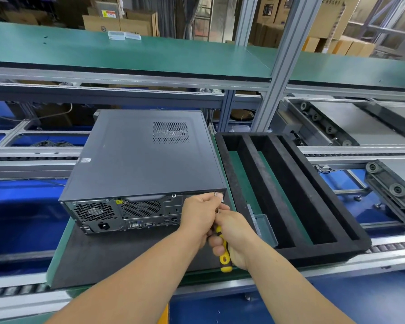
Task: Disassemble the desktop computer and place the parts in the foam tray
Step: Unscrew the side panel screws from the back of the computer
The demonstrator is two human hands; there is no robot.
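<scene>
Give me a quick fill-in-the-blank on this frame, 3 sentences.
1. The right hand grips a screwdriver whose handle is black and ____.
2. The foam tray lies to the ____ of the computer.
3. The left hand steadies the shaft near the computer's ____ panel, the one with the fan grilles.

Missing words: yellow; right; rear

PC case [140,157] on mat [117,253], foam tray [318,206] just right, both hands at rear corner

No text is legible; a yellow warning sticker [119,202] marks the computer's [138,155] rear.
</scene>
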